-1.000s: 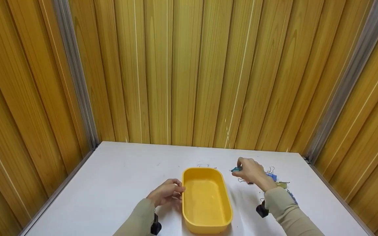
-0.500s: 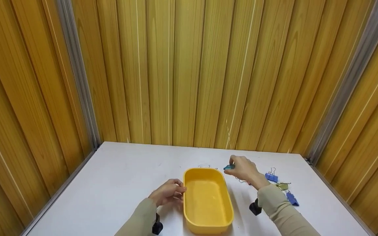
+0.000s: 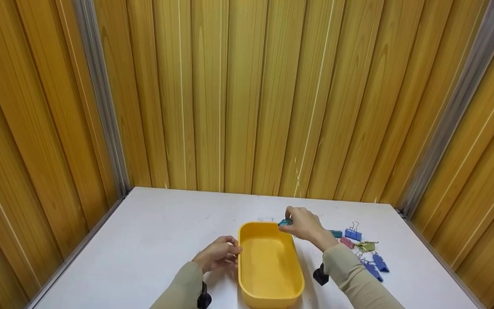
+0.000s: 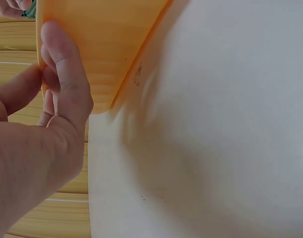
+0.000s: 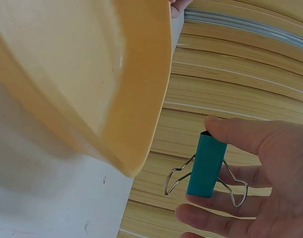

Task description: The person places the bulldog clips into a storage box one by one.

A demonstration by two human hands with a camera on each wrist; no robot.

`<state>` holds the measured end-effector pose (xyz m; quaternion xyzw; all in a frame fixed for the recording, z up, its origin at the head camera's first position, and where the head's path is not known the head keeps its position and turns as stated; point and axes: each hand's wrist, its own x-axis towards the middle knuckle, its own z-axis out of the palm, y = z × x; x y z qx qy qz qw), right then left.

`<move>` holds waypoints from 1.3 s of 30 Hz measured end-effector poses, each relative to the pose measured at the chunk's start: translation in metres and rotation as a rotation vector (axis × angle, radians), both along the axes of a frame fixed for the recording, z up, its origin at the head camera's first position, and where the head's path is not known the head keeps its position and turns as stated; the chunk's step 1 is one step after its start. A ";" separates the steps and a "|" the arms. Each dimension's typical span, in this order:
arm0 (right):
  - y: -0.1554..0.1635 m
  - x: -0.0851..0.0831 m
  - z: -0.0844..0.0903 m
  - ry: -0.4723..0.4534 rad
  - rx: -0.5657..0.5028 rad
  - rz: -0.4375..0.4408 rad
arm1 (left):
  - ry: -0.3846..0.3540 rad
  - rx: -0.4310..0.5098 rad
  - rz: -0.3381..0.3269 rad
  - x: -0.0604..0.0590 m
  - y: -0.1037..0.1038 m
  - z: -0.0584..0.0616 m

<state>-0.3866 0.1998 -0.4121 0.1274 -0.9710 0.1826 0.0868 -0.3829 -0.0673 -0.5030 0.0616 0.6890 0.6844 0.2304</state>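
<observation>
Low in the middle of the frame we see a yellow tub (image 3: 269,274) on the white table (image 3: 152,240); our left hand (image 3: 218,256) grips its left rim, while our right hand (image 3: 305,225) pinches a teal binder clip (image 3: 285,222) over the tub's upper right corner. To the lower right a scatter of coloured binder clips (image 3: 363,251) lies on the table; wood-panelled walls (image 3: 247,94) fill the upper frame.
</observation>
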 end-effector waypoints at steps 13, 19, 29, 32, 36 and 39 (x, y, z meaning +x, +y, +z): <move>-0.018 -0.002 -0.005 0.007 0.010 0.030 | -0.018 -0.002 0.005 0.000 0.002 0.001; -0.026 -0.001 -0.011 0.022 0.001 0.068 | -0.028 0.008 -0.010 0.000 0.002 -0.002; -0.041 -0.004 -0.013 0.045 0.000 0.119 | -0.036 -0.005 0.010 -0.002 0.000 0.000; -0.044 -0.004 -0.014 0.035 -0.004 0.117 | -0.032 -0.007 0.009 -0.002 -0.001 0.001; -0.047 -0.005 -0.015 0.016 -0.018 0.119 | -0.045 -0.020 0.016 -0.002 -0.001 0.002; -0.048 -0.005 -0.016 0.000 -0.023 0.121 | -0.061 -0.027 0.025 -0.002 0.000 0.002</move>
